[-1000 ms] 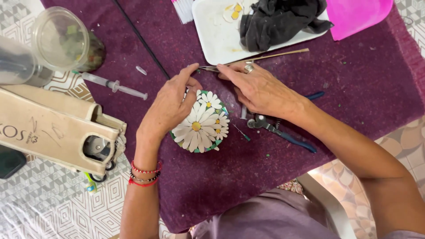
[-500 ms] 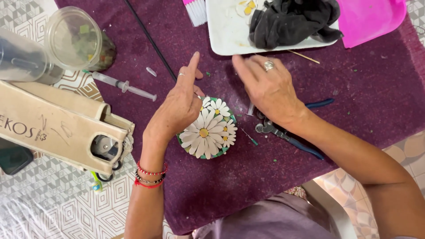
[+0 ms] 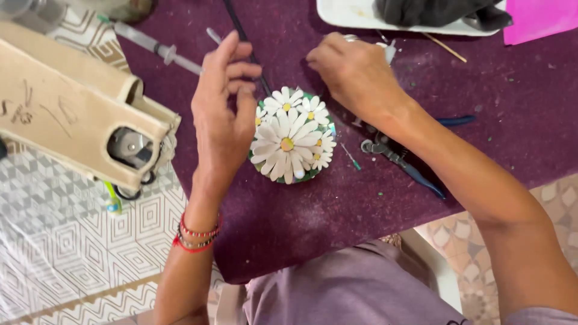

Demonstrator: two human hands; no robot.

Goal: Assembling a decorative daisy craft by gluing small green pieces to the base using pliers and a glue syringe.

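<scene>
A round green piece covered with white paper daisies (image 3: 289,144) lies on a purple cloth (image 3: 494,102). My left hand (image 3: 226,117) rests against its left side, fingers loosely apart and the index finger raised beside a thin black rod (image 3: 239,27); it holds nothing. My right hand (image 3: 355,75) lies knuckles-up just above and to the right of the daisies, fingers curled down onto the cloth. Its fingertips are hidden, so I cannot see whether it holds anything. A small pale bit (image 3: 390,51) shows just past its knuckles.
Blue-handled pliers (image 3: 400,159) lie under my right forearm. A syringe (image 3: 158,47) and a beige cardboard box (image 3: 72,114) are at the left. A white tray (image 3: 355,15) with a black cloth (image 3: 433,9), a thin wooden stick (image 3: 445,48) and a pink sheet (image 3: 542,21) sit at the back.
The thin stick both hands held a second ago now lies by the tray. My right hand has moved left toward the daisies, and the view has drawn closer.
</scene>
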